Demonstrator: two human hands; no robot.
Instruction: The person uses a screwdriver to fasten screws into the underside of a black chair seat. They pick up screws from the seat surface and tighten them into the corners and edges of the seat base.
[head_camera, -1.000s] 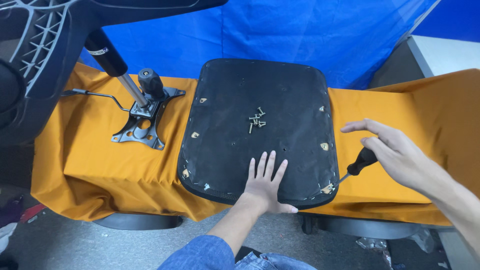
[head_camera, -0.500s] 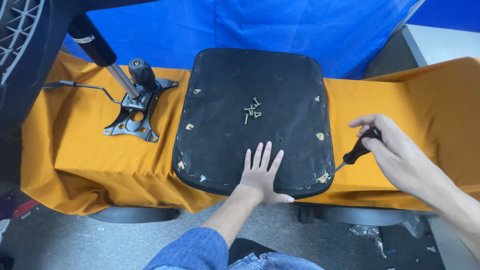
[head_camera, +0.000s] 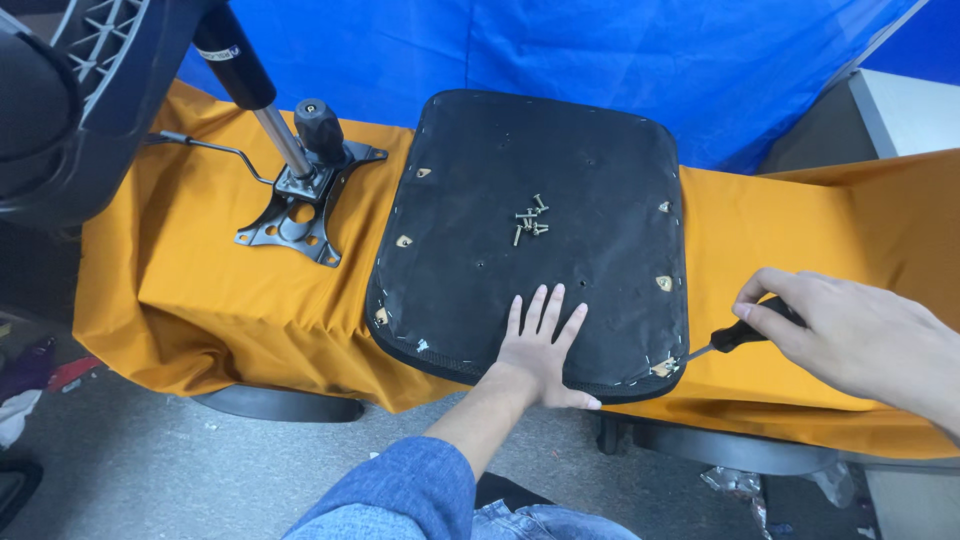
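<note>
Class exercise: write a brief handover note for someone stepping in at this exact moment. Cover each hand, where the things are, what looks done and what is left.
Left hand: flat on the upturned black seat pan, near its front edge.
Right hand: grips a black-handled screwdriver, tip at the pan's near right corner.
Loose screws: piled mid-pan.
Chair mechanism plate: lies apart on the orange cloth, left of the pan.
Done: plate off, screws out.
Left: apparently the corner at the tip.

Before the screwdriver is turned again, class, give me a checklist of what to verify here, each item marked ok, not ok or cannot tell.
1. Left hand flat on the black seat pan, steadying it: ok.
2. Right hand gripping the screwdriver handle: ok.
3. Tip seated in a fastener at the pan's near right corner: cannot tell.
4. Loose screws gathered mid-pan, away from the edge: ok.
5. Left fingers apart from the tip: ok.
6. Chair mechanism lying aside on the orange cloth: ok.
</note>
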